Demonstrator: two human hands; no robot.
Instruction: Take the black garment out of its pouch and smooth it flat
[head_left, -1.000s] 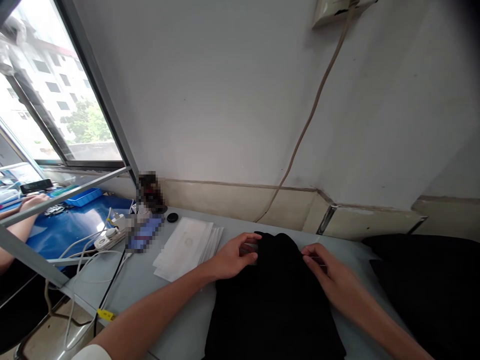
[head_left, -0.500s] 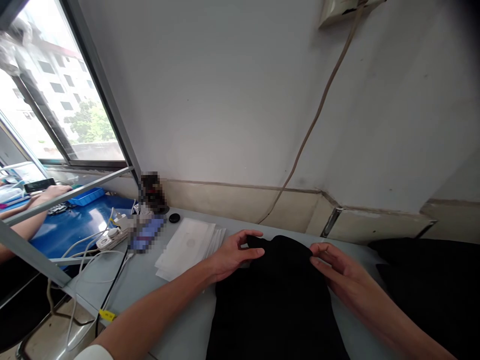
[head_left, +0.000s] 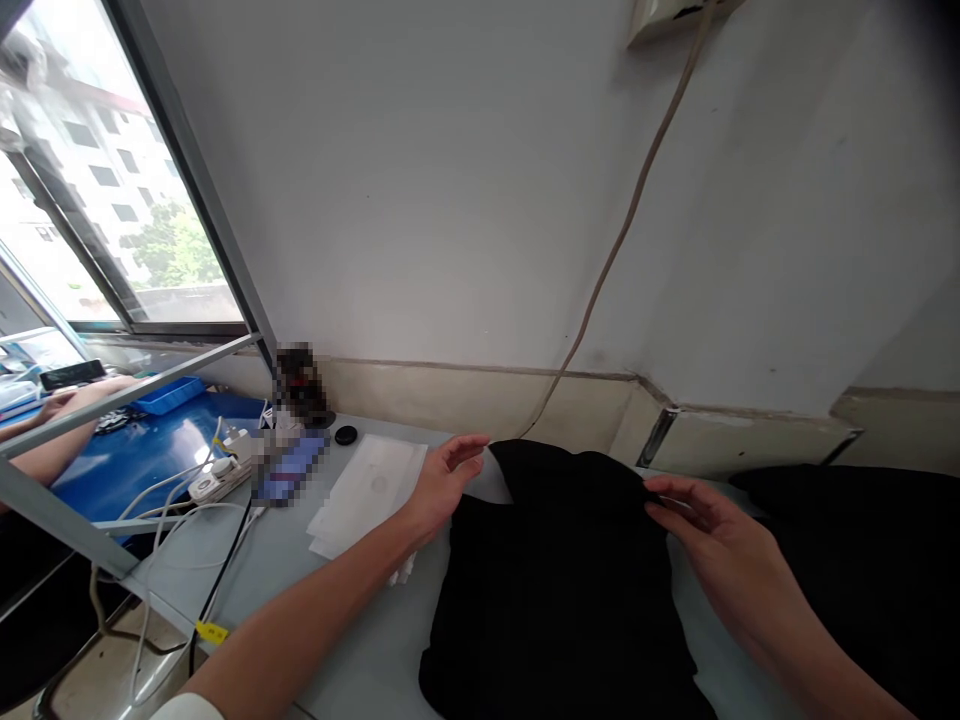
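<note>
A black garment (head_left: 559, 580) lies on the grey table (head_left: 352, 640) in front of me. My left hand (head_left: 442, 485) hovers at its upper left corner, fingers spread and holding nothing, above the edge of a stack of white sheets (head_left: 371, 490). At the cloth's upper right edge my right hand (head_left: 709, 535) has its fingertips touching the fabric, fingers slightly curled and apart.
More black fabric (head_left: 862, 560) is piled at the right. A power strip with white cables (head_left: 217, 478), a small black disc (head_left: 346, 435) and a blurred object sit at the left. Another person's arm (head_left: 45, 440) rests on a blue surface beyond a metal frame. A cable runs down the wall.
The black cloth has been spread wider and pushed toward the wall. My left hand let go of its edge and opened. My right hand slid right along the top edge.
</note>
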